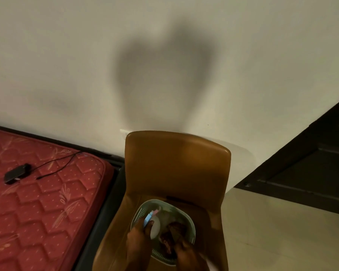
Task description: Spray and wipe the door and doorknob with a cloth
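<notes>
from the head view, both hands reach down into a pale green basket [190, 224] on the seat of a brown chair [176, 169]; the left hand [138, 238] curls its fingers round a white spray bottle [155, 228] with a blue and pink top, which lies just right of that hand inside the basket; the right hand [184, 249] grips a dark brown cloth [172, 234] bunched just ahead of it, beside the bottle; well to the right of the right hand stands a dark door [309, 163], its knob not visible; left of the left hand lies a red mattress [43, 202] with a black device [16, 174] and its cable on top.
</notes>
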### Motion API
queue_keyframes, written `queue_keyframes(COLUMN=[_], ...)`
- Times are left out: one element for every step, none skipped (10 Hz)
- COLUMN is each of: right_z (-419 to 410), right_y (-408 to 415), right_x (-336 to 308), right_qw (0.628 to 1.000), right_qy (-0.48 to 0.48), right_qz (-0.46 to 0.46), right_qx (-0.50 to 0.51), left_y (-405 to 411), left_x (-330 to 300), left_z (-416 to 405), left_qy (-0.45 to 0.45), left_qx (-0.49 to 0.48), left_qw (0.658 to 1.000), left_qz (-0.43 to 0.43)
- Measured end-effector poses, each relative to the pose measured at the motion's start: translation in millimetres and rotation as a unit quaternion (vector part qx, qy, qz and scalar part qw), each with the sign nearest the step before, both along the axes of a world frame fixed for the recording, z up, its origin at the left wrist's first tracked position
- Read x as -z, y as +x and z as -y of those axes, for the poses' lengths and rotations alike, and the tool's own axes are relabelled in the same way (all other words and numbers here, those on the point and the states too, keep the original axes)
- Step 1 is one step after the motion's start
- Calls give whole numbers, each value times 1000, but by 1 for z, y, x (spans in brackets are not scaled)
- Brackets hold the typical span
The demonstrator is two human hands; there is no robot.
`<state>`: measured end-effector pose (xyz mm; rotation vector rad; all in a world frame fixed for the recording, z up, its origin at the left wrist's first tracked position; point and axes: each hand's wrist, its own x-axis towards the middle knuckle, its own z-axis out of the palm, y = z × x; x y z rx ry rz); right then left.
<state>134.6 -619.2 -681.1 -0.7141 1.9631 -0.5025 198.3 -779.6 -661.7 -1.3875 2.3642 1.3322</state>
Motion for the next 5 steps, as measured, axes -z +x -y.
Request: queue_keyframes(right_z=[-30, -27, -25, -39, -38], right_y=[17, 21, 14, 13, 16], right_x=[39, 5, -13, -46, -70], right_qw=[987, 990, 972, 992, 993], right_qy=[-1, 11, -109, 19, 47], right_qz=[-144, -113, -76, 1, -85], right_qx=[78, 84, 192, 128, 70], left_y=[1, 4, 2, 7, 13], left_x=[-1, -3, -11, -21, -27], left_z=[0, 0, 1, -6, -13], left_qy=[-9, -4, 14, 31, -18], left_qx=[-24, -20, -10, 3, -33], left_qw=[999, 998, 997, 999, 999], left_qz=[29, 64, 70, 20, -30])
